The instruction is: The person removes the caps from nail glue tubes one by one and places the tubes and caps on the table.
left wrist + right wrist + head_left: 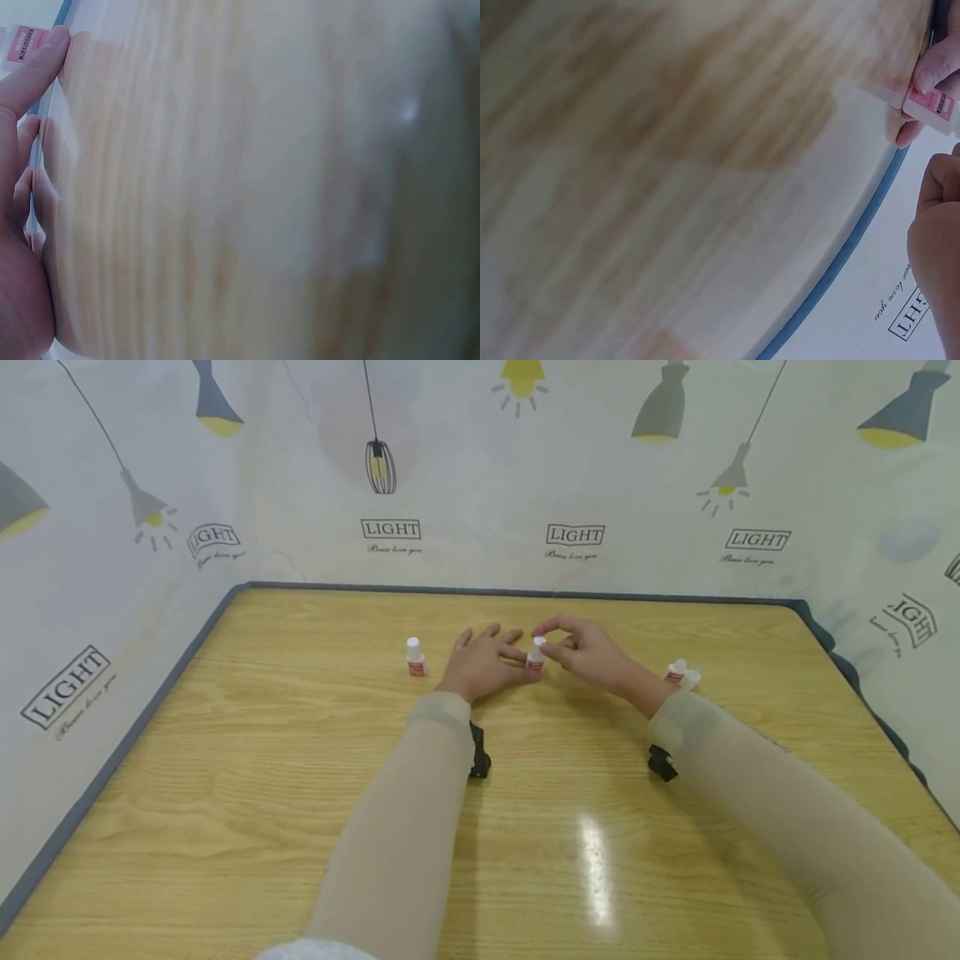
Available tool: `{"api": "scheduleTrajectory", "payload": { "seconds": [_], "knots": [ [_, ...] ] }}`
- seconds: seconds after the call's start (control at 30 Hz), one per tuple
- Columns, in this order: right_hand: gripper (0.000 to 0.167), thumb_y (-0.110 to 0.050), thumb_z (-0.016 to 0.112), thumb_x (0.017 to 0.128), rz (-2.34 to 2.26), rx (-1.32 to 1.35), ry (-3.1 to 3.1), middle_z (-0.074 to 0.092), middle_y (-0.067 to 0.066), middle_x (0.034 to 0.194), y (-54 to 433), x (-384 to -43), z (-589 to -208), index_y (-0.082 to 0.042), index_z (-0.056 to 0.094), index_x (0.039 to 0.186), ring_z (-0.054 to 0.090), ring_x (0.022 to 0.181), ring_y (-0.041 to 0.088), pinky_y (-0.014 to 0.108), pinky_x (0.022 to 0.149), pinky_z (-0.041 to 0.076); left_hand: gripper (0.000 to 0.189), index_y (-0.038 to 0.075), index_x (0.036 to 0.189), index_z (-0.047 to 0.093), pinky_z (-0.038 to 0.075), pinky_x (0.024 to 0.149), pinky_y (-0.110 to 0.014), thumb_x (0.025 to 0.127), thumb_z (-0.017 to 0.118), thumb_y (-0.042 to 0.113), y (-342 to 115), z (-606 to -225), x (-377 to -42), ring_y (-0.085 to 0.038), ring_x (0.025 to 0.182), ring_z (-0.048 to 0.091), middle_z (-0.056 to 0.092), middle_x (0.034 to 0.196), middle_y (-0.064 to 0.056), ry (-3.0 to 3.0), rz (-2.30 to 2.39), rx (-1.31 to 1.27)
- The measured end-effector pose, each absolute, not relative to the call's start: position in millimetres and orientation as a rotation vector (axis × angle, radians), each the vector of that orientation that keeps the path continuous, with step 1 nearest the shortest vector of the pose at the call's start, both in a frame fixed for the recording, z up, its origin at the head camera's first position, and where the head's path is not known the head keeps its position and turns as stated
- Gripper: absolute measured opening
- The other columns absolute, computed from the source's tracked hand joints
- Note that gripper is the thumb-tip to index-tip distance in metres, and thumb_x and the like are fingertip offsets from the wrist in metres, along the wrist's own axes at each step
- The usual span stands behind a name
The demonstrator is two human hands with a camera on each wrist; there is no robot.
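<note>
A small white bottle (pixel 535 668) with a red label and white cap stands upright on the table between both hands. My left hand (pixel 483 664) pinches its lower body between thumb and index finger, the other fingers spread. From the opposite side, the right hand (pixel 592 653) has thumb and index finger pinching the white cap (pixel 539 642). In the left wrist view, the left thumb (pixel 41 64) lies by the bottle's pink-red label (pixel 28 43). The right wrist view catches that bottle (pixel 935 107) at its edge, above the curled right hand (pixel 939 217).
Another white bottle (pixel 416 660) stands left of the left hand. Behind the right forearm are more small white bottles (pixel 677 673), partly hidden. Black wrist devices (pixel 478 753) hang under both forearms. The wooden table (pixel 262 735) meets lamp-printed walls along a dark blue edge.
</note>
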State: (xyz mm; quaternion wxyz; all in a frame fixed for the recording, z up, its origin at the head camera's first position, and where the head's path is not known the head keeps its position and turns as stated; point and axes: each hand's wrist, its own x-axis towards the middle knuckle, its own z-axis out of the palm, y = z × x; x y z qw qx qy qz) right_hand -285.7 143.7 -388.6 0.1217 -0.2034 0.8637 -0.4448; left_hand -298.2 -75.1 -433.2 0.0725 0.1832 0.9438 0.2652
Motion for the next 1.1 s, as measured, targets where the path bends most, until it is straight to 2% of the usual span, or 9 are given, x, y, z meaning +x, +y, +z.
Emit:
{"api": "scheduleTrajectory", "payload": {
  "seconds": [0.23, 0.4, 0.8, 1.1],
  "knots": [
    [0.038, -0.037, 0.072, 0.103, -1.323, -0.434, 2.551, 0.041, -0.009, 0.053, 138.2, -285.8, -391.3, -0.013, 0.058, 0.129, 0.031, 0.047, 0.007, 0.025, 0.046, 0.027, 0.053, 0.039, 0.135, 0.073, 0.001, 0.137, -0.058, 0.094, 0.065, 0.072, -75.9, -433.8, -297.8, -0.024, 0.168, 0.018, 0.040, 0.172, 0.010, 2.841, 0.775, 0.555],
    [0.034, -0.036, 0.073, 0.102, -1.315, -0.412, 2.595, 0.041, -0.009, 0.054, 136.6, -286.0, -391.5, -0.013, 0.059, 0.124, 0.032, 0.047, 0.008, 0.024, 0.046, 0.027, 0.053, 0.039, 0.135, 0.073, 0.001, 0.137, -0.058, 0.094, 0.065, 0.072, -75.5, -433.0, -297.5, -0.024, 0.168, 0.019, 0.040, 0.172, 0.010, 2.843, 0.773, 0.555],
    [0.030, -0.028, 0.067, 0.107, -1.327, -0.493, 2.559, 0.045, -0.008, 0.053, 138.1, -287.4, -391.9, -0.011, 0.061, 0.130, 0.032, 0.045, 0.008, 0.024, 0.045, 0.026, 0.053, 0.038, 0.135, 0.073, 0.000, 0.137, -0.057, 0.093, 0.067, 0.071, -74.5, -430.6, -298.4, -0.023, 0.168, 0.018, 0.039, 0.172, 0.010, 2.838, 0.782, 0.546],
    [0.036, -0.025, 0.065, 0.108, -1.367, -0.536, 2.513, 0.040, -0.009, 0.052, 140.4, -288.1, -393.3, -0.004, 0.062, 0.137, 0.030, 0.044, 0.007, 0.024, 0.044, 0.026, 0.052, 0.036, 0.134, 0.074, -0.001, 0.137, -0.056, 0.094, 0.068, 0.070, -75.0, -432.0, -297.9, -0.022, 0.168, 0.017, 0.040, 0.172, 0.010, 2.838, 0.797, 0.543]
  ]
}}
